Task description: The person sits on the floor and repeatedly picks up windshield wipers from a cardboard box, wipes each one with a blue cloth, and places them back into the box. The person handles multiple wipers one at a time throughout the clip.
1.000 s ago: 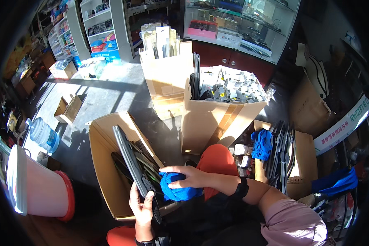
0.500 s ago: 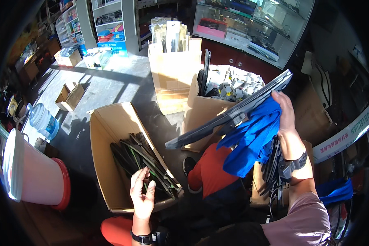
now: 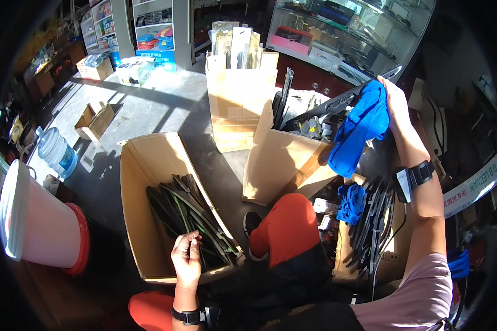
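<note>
My right hand [image 3: 395,105] is raised at the right, closed around a blue cloth [image 3: 361,127] and long black wiper blades [image 3: 337,103]. The blades slant down to the left, their lower ends over an open carton [image 3: 292,160] holding small packaged parts. My left hand [image 3: 187,256], fingers curled and pinched, hovers at the near side of another open carton [image 3: 149,151]. Inside that carton lie long dark strips [image 3: 185,212]. Whether anything sits between the left fingers is too small to tell.
A box of more black blades [image 3: 370,231] stands by my right knee, a second blue cloth [image 3: 350,203] on it. A tall carton [image 3: 242,94] stands ahead, before a glass cabinet [image 3: 342,38]. At left are a pink-white bucket [image 3: 41,220] and water jug [image 3: 56,151].
My right hand has moved up and away with the blades and cloth, bringing the blades over the middle carton. The left fingers, spread before, have curled together.
</note>
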Available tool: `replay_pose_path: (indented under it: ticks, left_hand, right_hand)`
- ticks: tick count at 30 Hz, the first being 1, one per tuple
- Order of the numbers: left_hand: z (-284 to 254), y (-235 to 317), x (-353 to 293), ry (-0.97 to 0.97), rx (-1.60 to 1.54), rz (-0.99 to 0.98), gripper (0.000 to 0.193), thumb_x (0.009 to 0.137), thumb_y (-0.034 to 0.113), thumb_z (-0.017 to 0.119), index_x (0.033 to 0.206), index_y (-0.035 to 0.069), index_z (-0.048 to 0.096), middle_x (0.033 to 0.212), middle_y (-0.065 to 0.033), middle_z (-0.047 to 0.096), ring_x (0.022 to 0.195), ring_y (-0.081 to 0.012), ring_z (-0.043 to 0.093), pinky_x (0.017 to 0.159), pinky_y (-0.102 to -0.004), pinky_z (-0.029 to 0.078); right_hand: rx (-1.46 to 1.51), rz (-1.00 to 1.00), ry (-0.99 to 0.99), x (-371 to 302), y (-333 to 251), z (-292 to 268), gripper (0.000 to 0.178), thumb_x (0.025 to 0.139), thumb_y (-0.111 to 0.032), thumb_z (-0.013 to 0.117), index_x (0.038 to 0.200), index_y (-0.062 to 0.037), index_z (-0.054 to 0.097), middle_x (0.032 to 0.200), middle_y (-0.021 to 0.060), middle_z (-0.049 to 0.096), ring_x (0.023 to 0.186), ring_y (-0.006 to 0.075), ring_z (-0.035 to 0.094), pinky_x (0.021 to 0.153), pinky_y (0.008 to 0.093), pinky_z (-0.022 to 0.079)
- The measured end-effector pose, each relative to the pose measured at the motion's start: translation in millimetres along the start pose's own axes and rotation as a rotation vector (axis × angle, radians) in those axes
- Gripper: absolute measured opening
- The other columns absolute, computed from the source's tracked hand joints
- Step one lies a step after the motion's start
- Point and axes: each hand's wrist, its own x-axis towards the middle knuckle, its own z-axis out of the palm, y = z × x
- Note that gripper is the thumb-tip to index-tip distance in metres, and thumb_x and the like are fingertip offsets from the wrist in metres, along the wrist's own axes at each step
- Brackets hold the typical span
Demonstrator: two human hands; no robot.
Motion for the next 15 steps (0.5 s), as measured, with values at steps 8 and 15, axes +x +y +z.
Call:
replay_pose_path:
  ticks: [8, 15]
  left_hand:
    - [10.7, -5.7, 3.8, -0.045, 0.146, -0.026, 0.013, 0.085, -0.004, 0.052, 0.094, -0.005, 0.062, 0.082, -0.0127, 0.061, 0.071, -0.0174, 0.060, 0.067, -0.0259, 0.048]
    - [-20.0, -25.1, 7.1, 0.029, 0.223, -0.103, 0.014, 0.085, -0.002, 0.053, 0.095, -0.004, 0.062, 0.079, -0.0121, 0.062, 0.070, -0.0177, 0.060, 0.067, -0.0256, 0.049]
  right_hand:
    - [0.448, 0.618, -0.230, 6.3, 8.5, 71.4, 0.045, 0.086, -0.039, 0.060, 0.105, 0.0018, 0.062, 0.095, 0.0142, 0.064, 0.083, 0.0215, 0.061, 0.073, 0.0345, 0.051]
    - [0.742, 0.460, -0.245, -21.9, 37.0, 64.2, 0.041, 0.094, -0.031, 0.047, 0.120, -0.0005, 0.056, 0.113, 0.0127, 0.061, 0.104, 0.0231, 0.058, 0.089, 0.0363, 0.048]
